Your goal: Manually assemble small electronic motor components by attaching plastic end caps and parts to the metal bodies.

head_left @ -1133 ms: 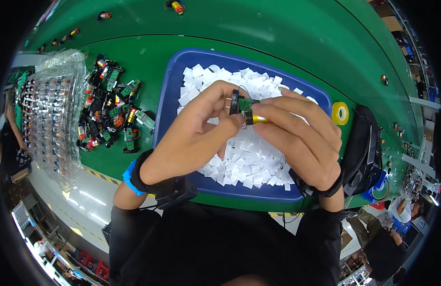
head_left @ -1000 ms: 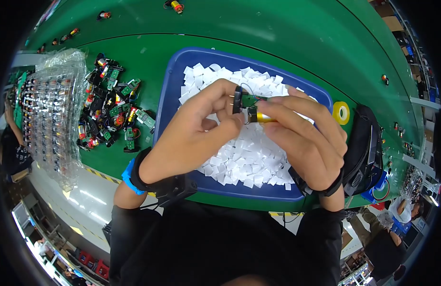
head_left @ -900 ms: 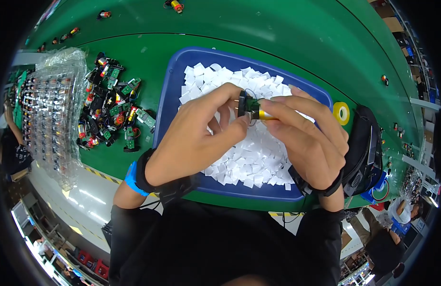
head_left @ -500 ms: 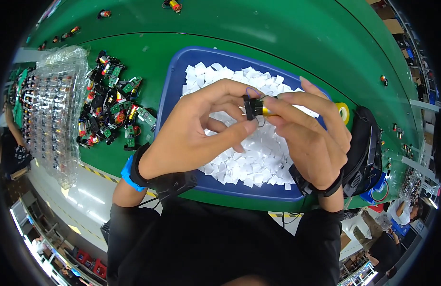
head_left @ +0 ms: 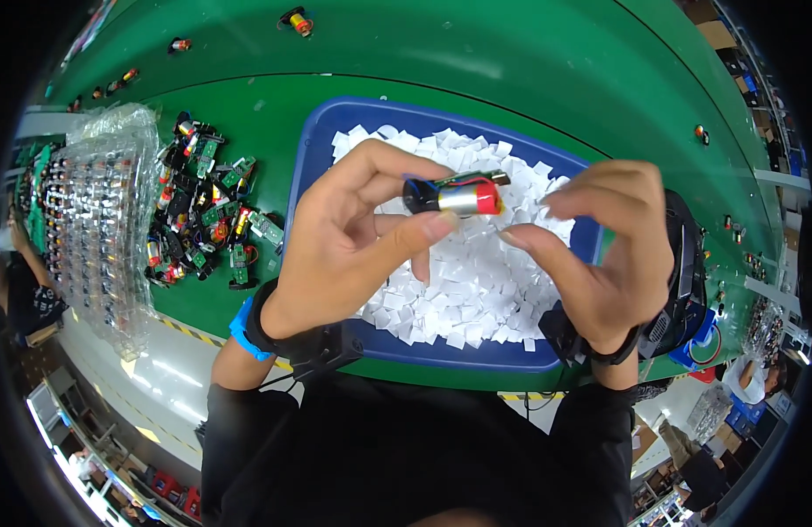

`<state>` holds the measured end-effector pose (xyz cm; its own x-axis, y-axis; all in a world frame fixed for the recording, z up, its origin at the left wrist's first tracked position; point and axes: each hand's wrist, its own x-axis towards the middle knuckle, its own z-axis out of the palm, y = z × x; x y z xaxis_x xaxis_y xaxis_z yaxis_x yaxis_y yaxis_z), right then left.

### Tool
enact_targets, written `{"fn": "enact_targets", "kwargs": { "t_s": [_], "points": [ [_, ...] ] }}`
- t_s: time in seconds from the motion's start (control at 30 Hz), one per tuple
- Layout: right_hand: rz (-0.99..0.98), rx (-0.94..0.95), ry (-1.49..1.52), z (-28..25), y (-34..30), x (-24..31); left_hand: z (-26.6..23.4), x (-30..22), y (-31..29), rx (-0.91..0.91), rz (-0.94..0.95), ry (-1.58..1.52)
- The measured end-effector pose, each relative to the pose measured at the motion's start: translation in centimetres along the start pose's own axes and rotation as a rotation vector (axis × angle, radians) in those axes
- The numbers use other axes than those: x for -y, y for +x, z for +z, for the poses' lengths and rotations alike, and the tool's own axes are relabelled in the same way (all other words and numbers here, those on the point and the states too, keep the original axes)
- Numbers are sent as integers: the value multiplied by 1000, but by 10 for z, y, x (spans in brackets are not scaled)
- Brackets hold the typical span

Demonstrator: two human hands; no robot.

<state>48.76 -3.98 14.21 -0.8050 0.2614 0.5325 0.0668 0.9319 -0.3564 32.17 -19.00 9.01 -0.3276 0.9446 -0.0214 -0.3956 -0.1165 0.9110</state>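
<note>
Over the tray, my left hand (head_left: pixel 331 228) pinches a small battery and circuit board assembly (head_left: pixel 463 198) between thumb and fingers. It has a silver cylindrical cell with a red end, a black cap on the left, thin red and blue wires, and a narrow board along its far side. To the right of its red end, my right hand (head_left: pixel 612 246) is apart from it, thumb and fingers spread with nothing visible between them. Beneath both hands, many small white paper pieces (head_left: pixel 458 307) fill the blue tray (head_left: pixel 302 189).
Left of the tray lies a heap of similar assemblies (head_left: pixel 208 206), beside clear plastic trays (head_left: pixel 98 220) packed with parts. A black bag (head_left: pixel 685 272) is at the right. More assemblies (head_left: pixel 299 22) sit farther off on the green surface. Other people are at the edges.
My right hand has let go of the assembly and drawn away to the right, its fingers opening. In my left hand, the assembly has turned, now showing its silver side and red end.
</note>
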Motion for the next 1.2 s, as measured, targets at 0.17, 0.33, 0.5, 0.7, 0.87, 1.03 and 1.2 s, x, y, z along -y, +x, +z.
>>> {"fn": "enact_targets", "kwargs": {
  "t_s": [0.17,0.33,0.5,0.7,0.87,1.03,1.2],
  "points": [
    [276,66,524,14,-13,-1,8,3,-4,-17,81,81],
    [262,-17,565,23,-18,-1,7,7,-1,-16,236,419],
    [298,-44,650,26,-16,3,8,1,-2,-55,299,559],
    [511,44,867,25,-16,6,3,-6,4,-15,439,804],
    [466,10,708,30,-19,-2,19,0,4,-138,295,639],
    [448,171,673,18,-13,-5,9,-26,24,-97,-5,616],
    [470,197,614,5,-10,8,-72,-37,116,43,-182,893]
  ]
}}
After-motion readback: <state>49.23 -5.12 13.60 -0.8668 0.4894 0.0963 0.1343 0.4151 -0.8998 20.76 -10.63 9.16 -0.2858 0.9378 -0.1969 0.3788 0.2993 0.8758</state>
